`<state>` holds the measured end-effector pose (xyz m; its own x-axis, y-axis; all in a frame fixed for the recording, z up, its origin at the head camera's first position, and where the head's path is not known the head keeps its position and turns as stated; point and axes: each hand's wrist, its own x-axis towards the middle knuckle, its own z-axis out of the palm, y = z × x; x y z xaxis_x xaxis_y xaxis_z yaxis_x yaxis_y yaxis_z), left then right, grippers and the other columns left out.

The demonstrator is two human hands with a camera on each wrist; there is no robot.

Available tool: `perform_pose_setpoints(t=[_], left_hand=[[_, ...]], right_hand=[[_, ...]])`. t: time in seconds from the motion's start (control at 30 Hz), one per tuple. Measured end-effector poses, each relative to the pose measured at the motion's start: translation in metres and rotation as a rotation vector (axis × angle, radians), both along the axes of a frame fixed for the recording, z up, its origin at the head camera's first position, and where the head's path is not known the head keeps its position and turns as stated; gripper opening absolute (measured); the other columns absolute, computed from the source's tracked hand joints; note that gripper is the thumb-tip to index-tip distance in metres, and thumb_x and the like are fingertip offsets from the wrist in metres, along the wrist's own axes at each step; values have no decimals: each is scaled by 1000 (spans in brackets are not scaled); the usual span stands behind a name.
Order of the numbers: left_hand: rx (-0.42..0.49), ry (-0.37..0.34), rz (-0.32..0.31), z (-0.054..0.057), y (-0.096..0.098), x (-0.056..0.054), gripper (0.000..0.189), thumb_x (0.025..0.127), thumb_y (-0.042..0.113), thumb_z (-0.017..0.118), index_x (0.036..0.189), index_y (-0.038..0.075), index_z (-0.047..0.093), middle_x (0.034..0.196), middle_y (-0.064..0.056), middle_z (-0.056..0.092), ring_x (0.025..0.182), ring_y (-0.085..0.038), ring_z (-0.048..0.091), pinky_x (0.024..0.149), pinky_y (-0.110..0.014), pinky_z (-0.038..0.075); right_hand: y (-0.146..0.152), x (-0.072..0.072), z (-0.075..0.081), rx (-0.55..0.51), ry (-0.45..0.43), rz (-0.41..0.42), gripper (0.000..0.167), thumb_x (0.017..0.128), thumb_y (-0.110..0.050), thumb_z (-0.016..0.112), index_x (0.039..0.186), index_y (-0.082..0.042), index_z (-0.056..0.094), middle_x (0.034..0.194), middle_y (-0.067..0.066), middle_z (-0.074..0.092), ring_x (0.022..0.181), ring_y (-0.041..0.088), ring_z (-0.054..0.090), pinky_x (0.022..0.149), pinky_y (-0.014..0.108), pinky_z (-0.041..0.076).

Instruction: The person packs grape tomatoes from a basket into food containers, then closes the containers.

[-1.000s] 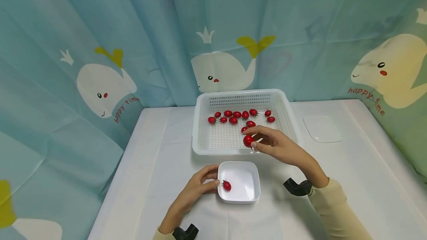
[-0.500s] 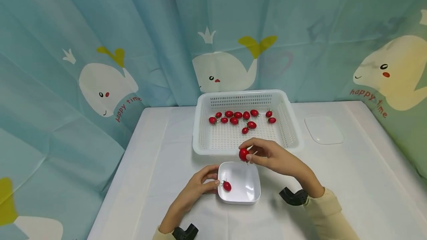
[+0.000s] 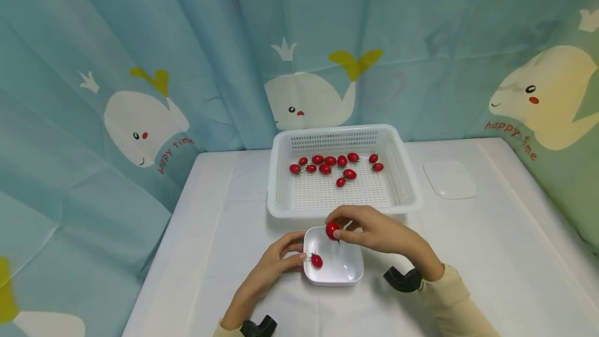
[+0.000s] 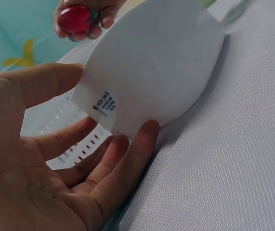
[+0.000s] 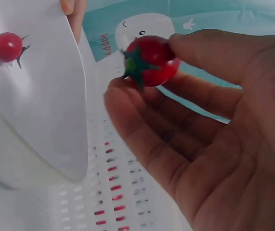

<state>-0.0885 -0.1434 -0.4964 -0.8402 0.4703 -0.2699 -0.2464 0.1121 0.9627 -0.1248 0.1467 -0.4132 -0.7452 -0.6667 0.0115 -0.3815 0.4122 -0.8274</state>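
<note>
My right hand (image 3: 372, 230) pinches a red cherry tomato (image 3: 333, 231) between thumb and fingers, over the far part of a small white square container (image 3: 343, 267). In the right wrist view the held tomato (image 5: 151, 60) shows its green stem star. Another cherry tomato (image 3: 316, 261) lies inside the container near its left wall. My left hand (image 3: 279, 256) rests against the container's left side, thumb at the rim. In the left wrist view, its spread, slightly bent fingers (image 4: 147, 137) touch the outer wall, which bears small dark print.
Behind the container stands a white perforated basket (image 3: 281, 202) with several cherry tomatoes (image 3: 325, 169) in it. A flat translucent lid (image 3: 450, 179) lies on the white-covered table (image 3: 243, 191) at the right. A blue-green curtain (image 3: 224, 66) hangs behind.
My right hand has carried the tomato from over the basket toward me and leftward, to above the white container. My left hand has stayed at the container's side.
</note>
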Motion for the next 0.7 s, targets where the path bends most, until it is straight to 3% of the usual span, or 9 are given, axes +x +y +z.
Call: perform_pose_setpoints(t=[0.4, 0.53, 0.7], left_hand=[[-1, 8, -8, 1, 0, 0, 57, 102, 19, 66, 154, 6, 46, 137, -25, 59, 121, -22, 62, 93, -31, 62], [-4, 15, -10, 1, 0, 0, 58, 102, 19, 66, 154, 5, 45, 137, -26, 59, 120, -21, 62, 93, -31, 62], [-6, 9, -6, 1, -1, 0, 58, 102, 19, 67, 154, 6, 46, 136, -25, 59, 119, -19, 62, 92, -30, 63]], right_hand=[[-20, 5, -11, 97, 22, 73, 23, 101, -20, 69, 124, -15, 69, 113, -8, 71, 102, 6, 66, 89, 25, 61], [-26, 8, -13, 150, 72, 56, 25, 100, -16, 70, 124, -11, 71, 110, -7, 69, 99, 6, 63, 86, 22, 60], [-36, 12, -17, 228, 174, 10, 18, 99, -12, 70, 116, -9, 73, 95, -6, 63, 84, 5, 56, 74, 19, 53]])
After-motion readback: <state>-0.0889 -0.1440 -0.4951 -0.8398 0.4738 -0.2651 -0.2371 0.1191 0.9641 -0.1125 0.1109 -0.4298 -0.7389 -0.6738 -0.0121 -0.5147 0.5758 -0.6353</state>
